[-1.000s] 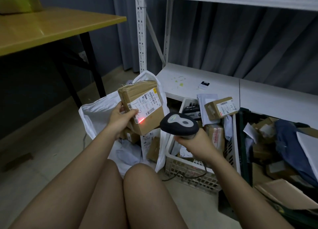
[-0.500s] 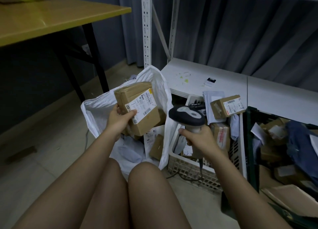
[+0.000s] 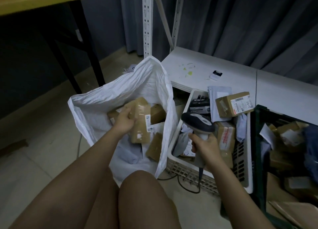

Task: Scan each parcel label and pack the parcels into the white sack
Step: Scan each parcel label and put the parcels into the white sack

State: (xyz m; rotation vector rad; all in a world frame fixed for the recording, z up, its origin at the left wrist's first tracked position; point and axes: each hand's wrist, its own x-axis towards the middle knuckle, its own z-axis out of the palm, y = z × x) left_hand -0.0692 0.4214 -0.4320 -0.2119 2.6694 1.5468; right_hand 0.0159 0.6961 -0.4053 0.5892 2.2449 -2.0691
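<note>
— What is the left hand (image 3: 124,120) doing?
— Curling its fingers round a cardboard parcel (image 3: 140,120) inside the white sack (image 3: 120,93).
— And the right hand (image 3: 205,147)?
— Gripping the barcode scanner (image 3: 197,124) above the white basket (image 3: 206,179).

Tiled floor (image 3: 43,153) carries white sack (image 3: 120,91), white basket (image 3: 247,177), green crate (image 3: 258,142).

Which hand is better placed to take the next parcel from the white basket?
Left, probably. The left hand is lowering a box into the sack and frees soon; the right hand grips the scanner.
</note>
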